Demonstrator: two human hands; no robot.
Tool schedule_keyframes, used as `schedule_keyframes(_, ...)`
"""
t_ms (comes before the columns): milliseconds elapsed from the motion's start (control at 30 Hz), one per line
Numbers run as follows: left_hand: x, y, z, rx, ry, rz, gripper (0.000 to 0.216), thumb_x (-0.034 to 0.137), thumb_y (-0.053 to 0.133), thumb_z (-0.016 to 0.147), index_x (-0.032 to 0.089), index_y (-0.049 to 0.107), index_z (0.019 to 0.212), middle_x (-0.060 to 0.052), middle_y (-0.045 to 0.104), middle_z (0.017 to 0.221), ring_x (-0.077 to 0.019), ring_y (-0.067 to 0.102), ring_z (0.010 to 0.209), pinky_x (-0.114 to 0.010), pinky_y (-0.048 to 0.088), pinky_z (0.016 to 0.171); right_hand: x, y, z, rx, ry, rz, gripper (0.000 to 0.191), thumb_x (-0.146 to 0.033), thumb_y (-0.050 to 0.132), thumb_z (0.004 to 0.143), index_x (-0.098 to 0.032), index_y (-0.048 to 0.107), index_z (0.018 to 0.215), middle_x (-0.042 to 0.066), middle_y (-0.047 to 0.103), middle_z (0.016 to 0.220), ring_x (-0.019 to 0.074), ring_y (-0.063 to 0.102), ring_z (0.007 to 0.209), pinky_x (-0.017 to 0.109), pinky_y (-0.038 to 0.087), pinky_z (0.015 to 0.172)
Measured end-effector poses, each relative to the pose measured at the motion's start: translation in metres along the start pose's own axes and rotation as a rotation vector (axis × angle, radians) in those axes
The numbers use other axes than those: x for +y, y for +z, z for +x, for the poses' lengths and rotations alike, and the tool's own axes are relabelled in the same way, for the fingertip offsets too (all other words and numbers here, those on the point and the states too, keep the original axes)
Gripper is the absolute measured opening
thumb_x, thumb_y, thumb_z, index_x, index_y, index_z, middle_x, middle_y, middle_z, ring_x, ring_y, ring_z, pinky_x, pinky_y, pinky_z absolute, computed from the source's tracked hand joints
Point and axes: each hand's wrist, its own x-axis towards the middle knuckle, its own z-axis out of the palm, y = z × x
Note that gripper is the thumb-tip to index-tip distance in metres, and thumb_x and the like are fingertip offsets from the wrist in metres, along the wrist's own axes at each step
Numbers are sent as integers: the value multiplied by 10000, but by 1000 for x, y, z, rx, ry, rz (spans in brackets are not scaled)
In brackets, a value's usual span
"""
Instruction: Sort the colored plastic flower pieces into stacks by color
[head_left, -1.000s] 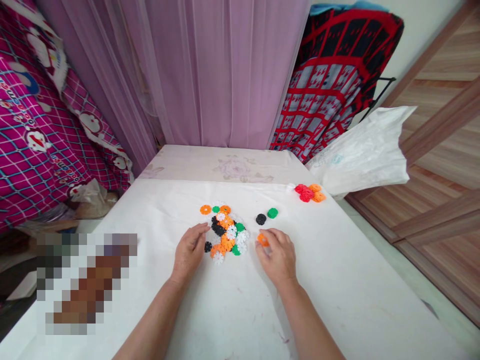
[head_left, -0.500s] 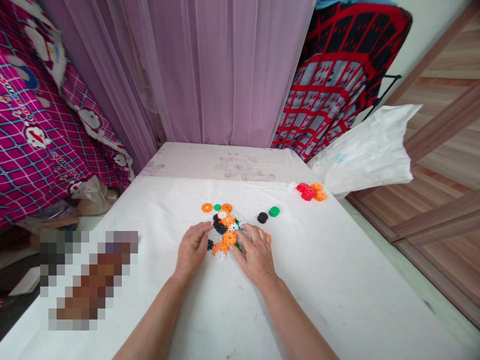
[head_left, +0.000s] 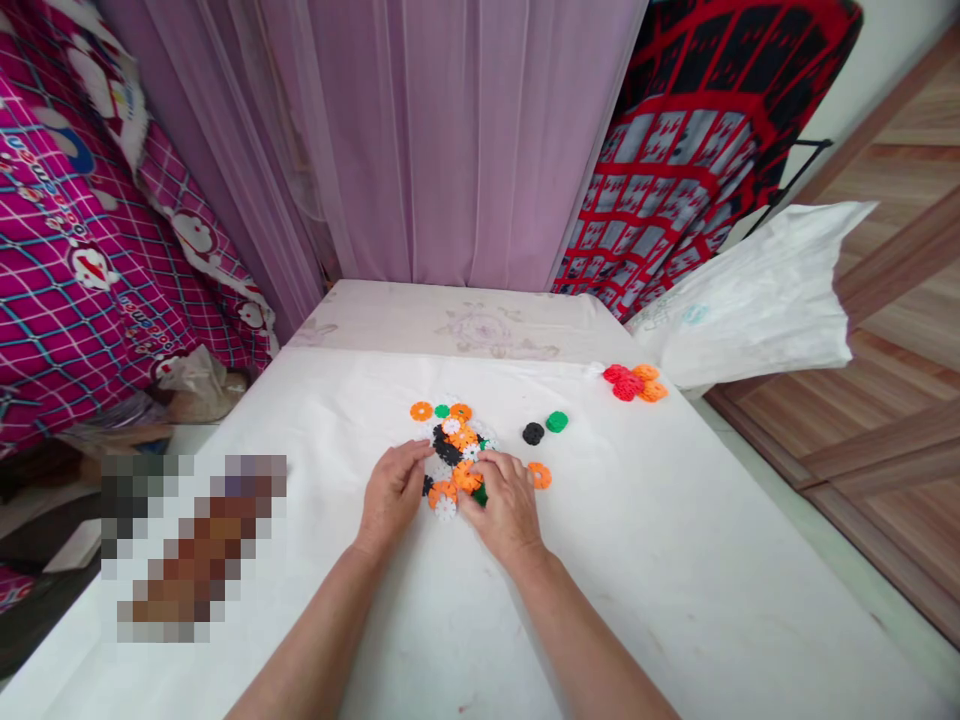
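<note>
Notched orange, white, black and green plastic discs [head_left: 450,452], heaped left of the round black disc stack [head_left: 533,433]; partly under the right hand [head_left: 510,505], nearer that stack than the left hand [head_left: 393,490]; both curled narrow, holds impossible to tell.

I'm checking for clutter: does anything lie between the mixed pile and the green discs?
Yes: the black discs lie between the mixed pile and the green discs. The right hand covers part of the pile's right side.

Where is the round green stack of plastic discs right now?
In the head view, the green stack sits right of centre, just right of the round black disc stack, beyond the right hand.
</note>
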Motion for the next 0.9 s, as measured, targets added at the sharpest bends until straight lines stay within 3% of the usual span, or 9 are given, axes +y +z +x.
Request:
schedule_keyframes(100, 0, 0, 0, 2, 2, 9, 283, 260, 462, 903, 289, 713, 1029, -36, 724, 1145, -208, 653, 1105, -506, 426, 1081, -2, -1, 0, -22, -4, -8, 243, -227, 683, 775, -212, 623, 1010, 59, 658, 1100, 236, 528, 1036, 367, 351, 877)
schedule_keyframes(300, 0, -1, 0, -8, -2, 29, 287, 266, 457, 904, 290, 714, 1030, -32, 725, 1147, -207, 655, 1107, -515, 403, 1097, -4, -1, 3, -44, -10, -39, 176, -201, 652, 787, -230, 616, 956, 30, 682, 947, 222, 544, 915, 354, 338, 798)
schedule_keyframes(700, 3, -1, 0, -10, -11, 31, 272, 264, 470, 898, 287, 716, 1011, -32, 733, 1129, -199, 662, 1090, -506, 402, 1098, 22, -4, -5, 131, 142, 207, 198, -188, 560, 764, -220, 564, 959, 23, 672, 891, 185, 601, 820, 335, 457, 799)
schedule_keyframes(900, 0, -1, 1, -24, -7, 14, 269, 265, 470, 888, 281, 713, 1003, -35, 734, 1119, -197, 663, 1077, -490, 415, 1085, 24, -17, -3, 86, 89, 49, 234, -206, 611, 752, -214, 585, 984, 46, 675, 944, 220, 581, 908, 360, 425, 826)
